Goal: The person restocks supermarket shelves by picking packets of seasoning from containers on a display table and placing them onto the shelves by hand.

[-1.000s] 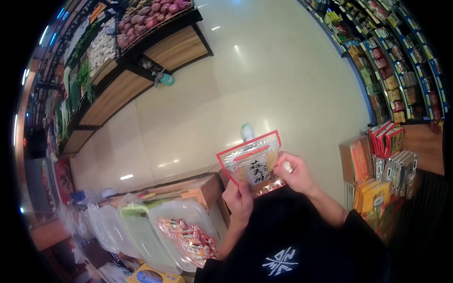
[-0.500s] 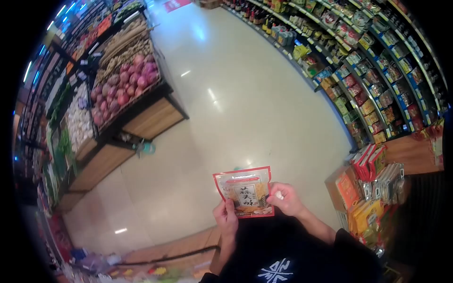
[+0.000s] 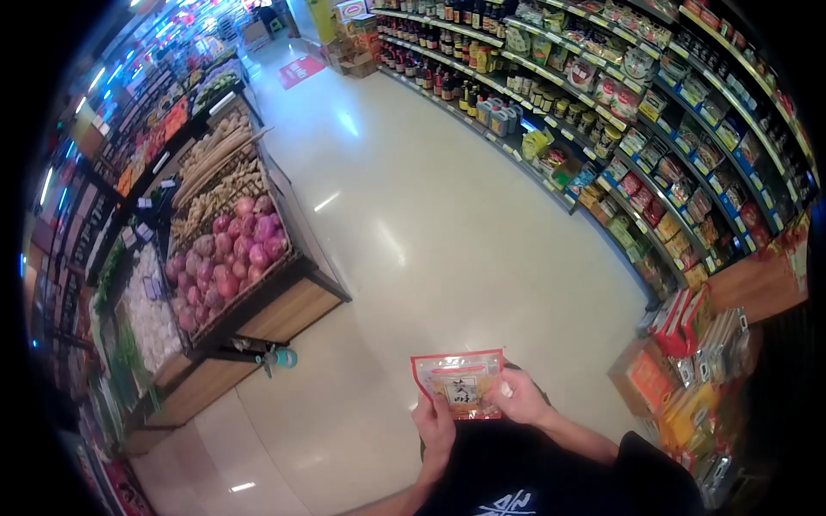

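A seasoning packet [image 3: 463, 383] with a red border, a pale label and dark printed characters is held upright in front of my body. My left hand [image 3: 435, 425] grips its lower left edge, thumb on the front. At the right edge my right hand [image 3: 525, 401] is closed on the packet too. A small white thing [image 3: 506, 390] shows at the right hand's fingers; I cannot make out what it is. Part of the packet's front is covered by my fingers.
To the left stands a produce stand with red onions [image 3: 237, 249], root vegetables [image 3: 215, 163] and garlic [image 3: 153, 310]. Stocked shelves [image 3: 551, 120] curve along the right. Hanging packets and a cardboard box [image 3: 637, 378] are near my right side. Pale floor [image 3: 413, 224] runs between them.
My view has tilted up, showing more of the aisle and shelves. Both hands and the packet now sit lower and slightly further right in view. The grip stays the same.
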`<state>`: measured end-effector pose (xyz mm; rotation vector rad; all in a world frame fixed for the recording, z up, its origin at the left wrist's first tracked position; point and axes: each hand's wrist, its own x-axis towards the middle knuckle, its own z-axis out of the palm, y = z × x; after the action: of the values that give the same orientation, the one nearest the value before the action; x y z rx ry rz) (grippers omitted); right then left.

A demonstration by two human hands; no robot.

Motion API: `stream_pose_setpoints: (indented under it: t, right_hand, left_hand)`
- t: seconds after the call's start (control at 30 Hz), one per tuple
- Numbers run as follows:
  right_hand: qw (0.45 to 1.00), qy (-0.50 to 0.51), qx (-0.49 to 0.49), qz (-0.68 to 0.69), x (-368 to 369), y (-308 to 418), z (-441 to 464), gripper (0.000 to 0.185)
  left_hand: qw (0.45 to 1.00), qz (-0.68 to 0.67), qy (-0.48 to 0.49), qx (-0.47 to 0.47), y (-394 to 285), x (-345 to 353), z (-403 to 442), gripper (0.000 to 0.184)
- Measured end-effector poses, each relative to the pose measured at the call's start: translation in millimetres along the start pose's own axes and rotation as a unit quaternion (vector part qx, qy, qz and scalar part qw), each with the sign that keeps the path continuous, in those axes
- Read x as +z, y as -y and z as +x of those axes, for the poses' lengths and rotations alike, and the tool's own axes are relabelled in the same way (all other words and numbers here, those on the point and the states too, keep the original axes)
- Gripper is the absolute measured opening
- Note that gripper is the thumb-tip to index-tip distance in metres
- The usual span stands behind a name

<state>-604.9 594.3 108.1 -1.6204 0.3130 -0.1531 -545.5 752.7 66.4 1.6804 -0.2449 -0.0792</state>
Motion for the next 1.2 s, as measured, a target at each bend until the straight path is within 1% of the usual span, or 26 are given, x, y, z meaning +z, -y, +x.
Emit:
stream_pose_setpoints:
  t: [0.07,0.13,0.2,0.23,0.3,0.33,0.37,0.4,0.47,0.5,0.53,0.57,0.6,0.63,0.77,0.87,0.93,0.97,1.03,1.07,1.13,1.17,1.2]
  right_hand:
    - [1.0,-0.019,-0.012,0.001,-3,-5,13,0.012]
    - [1.0,-0.014,-0.007,0.008,-9,-6,27,0.012]
    - [0.999,0.035,0.028,0.008,-18,-3,46,0.011]
    - [0.997,0.063,0.032,0.009,-24,-15,54,0.012]
    - [0.996,0.08,0.039,0.006,-37,-20,72,0.014]
    - [0.994,0.092,0.053,0.003,-42,-19,80,0.015]
    - [0.994,0.062,0.081,0.029,-46,-16,89,0.015]
    - [0.994,0.069,0.076,0.031,-53,-11,101,0.015]
    - [0.998,-0.028,0.049,-0.011,-71,-2,130,0.014]
    - [0.998,-0.059,0.022,0.02,-80,-3,144,0.01]
    - [0.998,-0.059,0.016,0.023,-91,-6,156,0.01]
    - [0.996,-0.088,0.011,0.028,-104,-10,167,0.01]
    - [0.992,-0.118,0.008,0.033,-114,-11,179,0.012]
    - [0.989,-0.142,-0.015,0.03,-121,-8,189,0.015]
    - [0.983,-0.167,-0.006,0.073,-152,-23,220,0.016]
    - [0.983,-0.146,-0.02,0.109,-173,-30,247,0.012]
    - [0.995,-0.074,-0.036,0.055,-193,-22,265,0.013]
    - [0.995,-0.07,-0.034,0.056,-199,-23,273,0.013]
    - [0.986,-0.039,-0.012,0.164,-214,-25,292,0.024]
    - [0.986,-0.036,-0.012,0.164,-219,-22,303,0.024]
    - [0.993,-0.038,-0.103,0.049,-228,-14,327,0.026]
    - [0.993,-0.04,-0.103,0.049,-236,-11,337,0.026]
    - [0.996,-0.014,-0.084,0.041,-245,-9,347,0.023]
  left_hand:
    - [1.0,-0.005,0.012,-0.009,-2,7,15,0.027]
    - [1.0,-0.009,0.018,-0.022,3,13,28,0.026]
    - [0.998,-0.024,0.044,-0.035,17,23,48,0.024]
    - [0.998,-0.023,0.039,-0.032,21,30,58,0.024]
    - [0.996,-0.017,0.09,-0.021,26,44,81,0.024]
    - [0.996,-0.014,0.081,-0.021,25,52,91,0.024]
    - [0.992,-0.035,0.097,-0.067,23,60,103,0.02]
    - [0.986,-0.057,0.114,-0.111,21,68,117,0.017]
    - [0.99,-0.05,0.106,-0.081,18,81,145,0.018]
    - [0.988,-0.04,0.109,-0.098,16,88,157,0.02]
    - [0.986,-0.029,0.114,-0.117,14,96,169,0.021]
    - [0.987,-0.027,0.114,-0.113,12,108,181,0.021]
    - [0.983,-0.049,0.113,-0.133,9,123,193,0.023]
    - [0.979,-0.071,0.114,-0.153,6,134,204,0.025]
    - [0.975,-0.083,0.144,-0.15,0,172,246,0.027]
    - [0.97,-0.038,0.17,-0.173,14,188,272,0.028]
    - [0.973,-0.068,0.165,-0.149,10,197,284,0.023]
    - [0.973,-0.067,0.162,-0.151,7,200,290,0.023]
    - [0.976,-0.007,0.209,-0.061,2,206,306,0.017]
    - [0.977,-0.007,0.207,-0.061,4,212,314,0.017]
    - [0.969,-0.013,0.236,-0.069,8,222,330,0.015]
    - [0.969,-0.013,0.239,-0.068,12,227,341,0.015]
    - [0.967,-0.039,0.248,-0.04,16,231,354,0.016]
